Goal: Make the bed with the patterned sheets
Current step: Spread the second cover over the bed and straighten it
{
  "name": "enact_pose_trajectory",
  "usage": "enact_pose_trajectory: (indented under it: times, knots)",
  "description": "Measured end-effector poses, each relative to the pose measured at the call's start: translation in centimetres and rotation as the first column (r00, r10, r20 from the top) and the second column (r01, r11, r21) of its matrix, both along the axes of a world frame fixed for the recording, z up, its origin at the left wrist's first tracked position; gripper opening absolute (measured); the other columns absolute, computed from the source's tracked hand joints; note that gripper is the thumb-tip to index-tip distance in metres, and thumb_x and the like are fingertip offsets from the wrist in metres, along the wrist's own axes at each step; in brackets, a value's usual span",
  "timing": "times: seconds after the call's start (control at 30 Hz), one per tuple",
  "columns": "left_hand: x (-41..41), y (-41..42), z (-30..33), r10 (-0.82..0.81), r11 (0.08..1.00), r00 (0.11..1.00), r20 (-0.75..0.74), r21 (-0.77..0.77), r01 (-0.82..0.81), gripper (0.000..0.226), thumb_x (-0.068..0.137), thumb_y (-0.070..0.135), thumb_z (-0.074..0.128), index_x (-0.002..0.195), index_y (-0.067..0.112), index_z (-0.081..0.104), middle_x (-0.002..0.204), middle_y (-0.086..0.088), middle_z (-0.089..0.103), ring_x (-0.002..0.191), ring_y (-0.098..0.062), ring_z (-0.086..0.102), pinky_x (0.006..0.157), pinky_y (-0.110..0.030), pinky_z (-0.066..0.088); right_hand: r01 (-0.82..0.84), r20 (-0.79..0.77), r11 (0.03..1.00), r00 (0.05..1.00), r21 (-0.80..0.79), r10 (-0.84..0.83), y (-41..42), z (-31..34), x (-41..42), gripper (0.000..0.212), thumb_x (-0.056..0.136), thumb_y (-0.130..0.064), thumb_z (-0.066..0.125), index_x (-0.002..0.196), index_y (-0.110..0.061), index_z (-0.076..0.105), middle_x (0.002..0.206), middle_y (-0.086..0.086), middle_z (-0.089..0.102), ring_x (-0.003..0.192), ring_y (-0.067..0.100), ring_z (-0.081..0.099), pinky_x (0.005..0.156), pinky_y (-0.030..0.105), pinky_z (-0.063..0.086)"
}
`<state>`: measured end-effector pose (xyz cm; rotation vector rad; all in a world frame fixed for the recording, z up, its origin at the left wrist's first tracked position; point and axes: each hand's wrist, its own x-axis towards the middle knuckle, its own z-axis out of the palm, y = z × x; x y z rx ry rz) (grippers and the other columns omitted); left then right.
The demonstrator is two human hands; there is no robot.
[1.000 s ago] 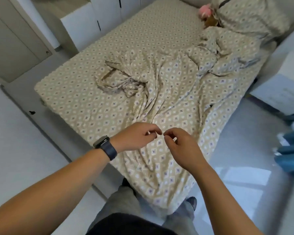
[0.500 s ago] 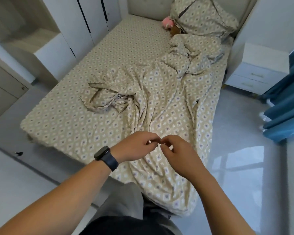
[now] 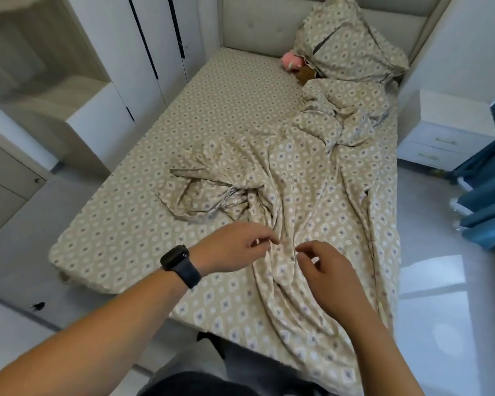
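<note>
Right at the foot of the bed [image 3: 120,224], the person leans over with both arms out. Each hand hovers just above the rumpled top sheet [image 3: 306,195] — the left hand [image 3: 235,248], with a dark watch [image 3: 180,265] on its wrist, has thumb and forefinger drawn close together, and the right hand [image 3: 323,270] mirrors it a little way off. Whether either grip actually has cloth pinched in it, I cannot tell; the fingertips sit right over a ridge of fabric, but no fold plainly shows between them.

That top sheet, beige with small diamond patterns, lies bunched along the right half of the mattress, twisted into a loose knot near the middle and spilling over the foot edge toward the floor. Under it the fitted sheet of the same pattern lies flat and smooth on the left half. Up by the padded headboard [image 3: 257,27] a pillow [image 3: 352,44] in matching cloth leans upright, with a pink soft toy [image 3: 292,62] tucked just beside it. A white nightstand [image 3: 446,130] stands to the right of the bed, blue curtains [image 3: 492,195] beyond it — white wardrobe doors [image 3: 155,44] along the left.
</note>
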<state>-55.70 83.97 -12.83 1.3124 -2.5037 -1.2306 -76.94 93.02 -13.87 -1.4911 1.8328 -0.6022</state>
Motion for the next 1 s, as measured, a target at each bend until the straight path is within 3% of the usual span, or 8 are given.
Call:
enact_pose_trajectory:
  times: [0.17,0.3,0.4,0.53,0.77,0.83,0.9,1.0]
  knots:
    - [10.5,-2.3,-0.3,0.052,0.998,0.997,0.054,0.044,-0.054,0.024,0.104,0.034,0.049,0.118,0.040,0.067,0.104,0.025,0.065,0.093,0.005,0.059,0.084,-0.028,0.052,-0.060,0.010,0.997,0.998,0.044,0.059,-1.1,0.8,9.1,0.019,0.101,-0.044,0.053,0.117,-0.041,0.061,0.107,-0.025,0.059,0.093,-0.007,0.055,0.078,0.019,0.049]
    - [15.3,-2.7,-1.5,0.057,0.993,0.991,0.118,0.101,-0.069,0.024,0.103,0.035,0.049,0.117,0.046,0.065,0.109,0.027,0.065,0.098,0.003,0.060,0.089,-0.034,0.052,-0.110,-0.012,0.993,0.994,0.044,0.110,-3.1,0.8,12.1,0.021,0.101,-0.043,0.052,0.120,-0.039,0.061,0.107,-0.026,0.059,0.095,-0.010,0.053,0.075,0.015,0.046]
    - [16.4,-2.5,-1.2,0.142,0.984,0.988,0.062,0.096,-0.148,0.025,0.103,0.035,0.049,0.120,0.044,0.064,0.111,0.025,0.065,0.100,0.002,0.061,0.091,-0.034,0.052,-0.185,-0.015,0.983,0.983,0.013,0.185,-5.6,0.7,14.1,0.020,0.101,-0.042,0.052,0.118,-0.038,0.062,0.109,-0.025,0.059,0.092,-0.009,0.055,0.076,0.016,0.047]
    - [19.2,-3.5,1.1,0.273,0.957,0.961,-0.052,0.112,-0.266,0.025,0.103,0.034,0.051,0.122,0.041,0.065,0.107,0.026,0.066,0.101,0.003,0.062,0.091,-0.027,0.051,-0.312,-0.080,0.950,0.947,0.000,0.311,-9.6,0.7,18.4,0.024,0.102,-0.045,0.051,0.121,-0.037,0.061,0.109,-0.023,0.056,0.084,-0.001,0.058,0.079,0.029,0.053]
    - [32.3,-8.0,0.3,0.438,0.899,0.899,-0.024,0.024,-0.438,0.021,0.103,0.032,0.051,0.112,0.045,0.065,0.105,0.025,0.067,0.094,0.001,0.064,0.088,-0.036,0.054,-0.353,-0.104,0.936,0.931,0.001,0.351,-14.4,0.9,27.2,0.017,0.101,-0.044,0.052,0.115,-0.041,0.061,0.108,-0.025,0.057,0.083,-0.002,0.058,0.077,0.026,0.052]
    - [35.1,-9.0,-0.8,0.411,0.909,0.912,-0.018,0.086,-0.408,0.023,0.103,0.033,0.051,0.117,0.042,0.067,0.106,0.024,0.067,0.095,0.001,0.063,0.090,-0.035,0.054,-0.310,-0.116,0.951,0.945,-0.005,0.307,-16.1,0.1,30.4,0.017,0.101,-0.043,0.052,0.115,-0.040,0.062,0.107,-0.024,0.057,0.082,-0.002,0.057,0.078,0.027,0.052]
    - [38.0,-10.5,-1.7,0.271,0.956,0.962,0.027,0.106,-0.272,0.025,0.103,0.035,0.049,0.121,0.042,0.065,0.112,0.024,0.066,0.100,0.002,0.062,0.092,-0.035,0.053,-0.247,-0.119,0.969,0.963,-0.025,0.242,-17.9,-0.5,34.0,0.018,0.101,-0.041,0.054,0.116,-0.037,0.063,0.107,-0.022,0.058,0.082,-0.003,0.057,0.077,0.026,0.051]
    - [43.5,-14.3,-2.0,0.145,0.987,0.988,0.051,0.057,-0.148,0.027,0.104,0.033,0.049,0.124,0.039,0.065,0.116,0.022,0.065,0.102,0.000,0.060,0.092,-0.036,0.052,-0.179,-0.108,0.984,0.978,-0.004,0.178,-19.8,-1.1,41.6,0.017,0.101,-0.039,0.055,0.115,-0.035,0.064,0.107,-0.020,0.059,0.080,-0.001,0.058,0.077,0.028,0.052]
